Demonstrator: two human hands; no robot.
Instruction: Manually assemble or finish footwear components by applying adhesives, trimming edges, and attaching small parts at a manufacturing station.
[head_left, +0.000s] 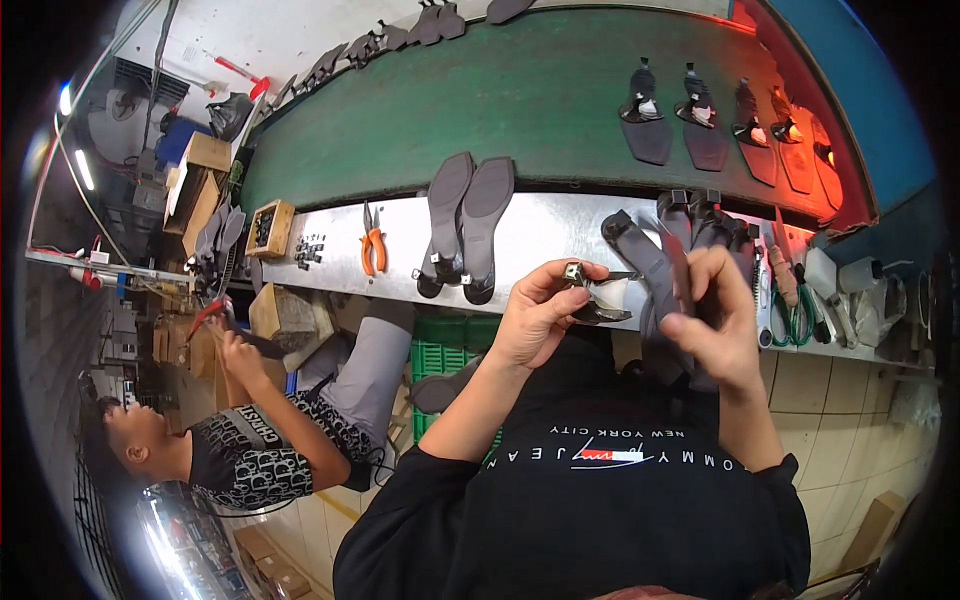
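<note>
My left hand [535,310] pinches a small shiny metal buckle piece [576,272] between thumb and fingertips, fingers curled tight around it, just above a dark curved strap [603,314]. My right hand [712,318] is closed around a long grey shoe sole [640,255], matte and flat, its narrow end lying on the smooth steel bench edge [540,225]. Two more grey soles [470,220] rest side by side to my left on the bench, near orange-handled pliers [373,240]. Beyond lies a rough green belt [480,100]
</note>
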